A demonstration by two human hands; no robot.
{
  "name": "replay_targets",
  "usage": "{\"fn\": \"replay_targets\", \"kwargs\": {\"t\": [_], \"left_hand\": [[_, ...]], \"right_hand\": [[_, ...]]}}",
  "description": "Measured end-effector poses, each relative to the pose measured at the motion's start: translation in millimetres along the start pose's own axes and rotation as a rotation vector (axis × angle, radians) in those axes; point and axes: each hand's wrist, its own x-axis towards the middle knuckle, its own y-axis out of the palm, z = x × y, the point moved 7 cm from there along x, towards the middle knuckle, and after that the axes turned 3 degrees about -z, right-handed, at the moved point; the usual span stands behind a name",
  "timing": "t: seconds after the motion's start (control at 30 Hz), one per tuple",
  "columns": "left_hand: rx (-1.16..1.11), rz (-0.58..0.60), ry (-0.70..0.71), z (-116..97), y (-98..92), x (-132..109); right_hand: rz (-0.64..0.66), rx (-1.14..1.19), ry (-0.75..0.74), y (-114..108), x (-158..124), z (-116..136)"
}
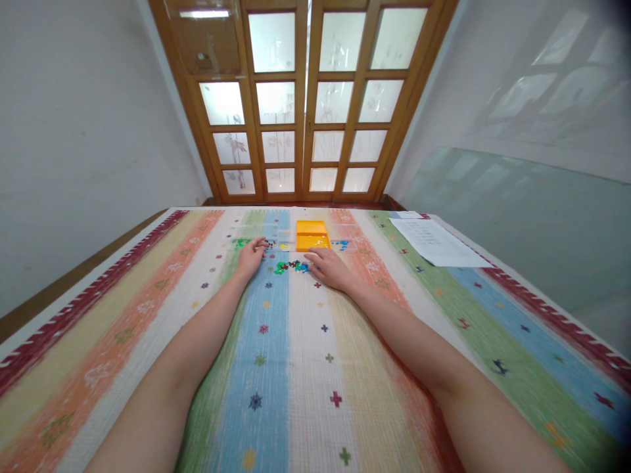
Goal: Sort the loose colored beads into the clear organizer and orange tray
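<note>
My left hand (251, 256) hovers at the small clear box with dark pieces (269, 244), fingers bent together near its edge; anything between the fingertips is too small to make out. My right hand (329, 267) rests beside a loose pile of tiny green, dark and blue pieces (292, 267), its thumb and fingers apart. Just beyond it lies an open yellow box (312, 242), lid folded back, with a few pale bits inside. Clear boxes hold green pieces (241, 243), yellow pieces (284, 246) and blue pieces (341, 245).
A striped, patterned tablecloth (266, 394) covers the table. Printed paper sheets (436, 242) lie at the far right. Behind the table stand wooden doors with glass panes (305, 125). A glass panel (517, 223) leans on the right wall.
</note>
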Motion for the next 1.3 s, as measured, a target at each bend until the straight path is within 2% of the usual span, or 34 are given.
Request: {"fn": "replay_targets", "kwargs": {"t": [0.13,0.23,0.43,0.8,1.03,1.3], "left_hand": [[0.249,0.168,0.227,-21,15.8,-11],[0.339,0.325,0.368,-34,29.1,-21],[0.322,0.462,0.459,-48,36.4,-31],[0.332,0.481,0.495,-51,37.6,-34],[0.313,0.464,0.462,-47,37.4,-32],[0.355,0.479,0.480,-53,38.9,-36]], "right_hand": [[0.010,-0.003,0.007,1,0,-1],[0.014,-0.008,0.011,1,0,0],[0.020,0.015,0.026,0,1,2],[0.035,0.012,0.020,3,0,0],[0.029,0.020,0.026,2,0,1],[0.027,0.036,0.027,1,0,1]]}}
